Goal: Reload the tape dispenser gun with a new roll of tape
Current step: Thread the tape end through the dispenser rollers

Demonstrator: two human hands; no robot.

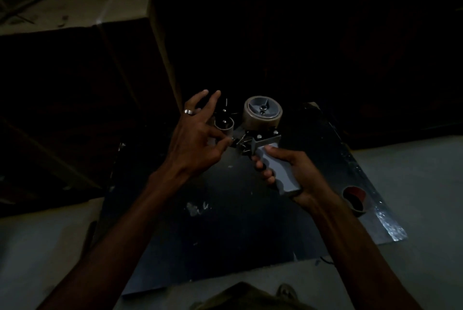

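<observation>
- The scene is dim; fine detail is hard to read.
- Right hand (298, 172): wrapped around the grey handle (283, 172) of the tape dispenser gun (260, 134), thumb along the top and fingers curled underneath. The gun is held above a dark board (225, 234) lying on a pale floor (413, 197).
- Left hand (198, 139): a ring on one finger, positioned just left of the gun's front end. Thumb and one finger pinch together at the metal parts near the small roller (224, 125); the other fingers spread outward. What the pinch holds cannot be determined.
- Tape roll (263, 111): seated on the gun's hub, beyond the handle and right of the left hand, with neither hand touching it.
- Second roll (354, 198): a roll with a reddish core rests on the board's right edge, well apart from the right hand.
- Cardboard boxes (75, 21): stacked in the far background, mostly in shadow.
</observation>
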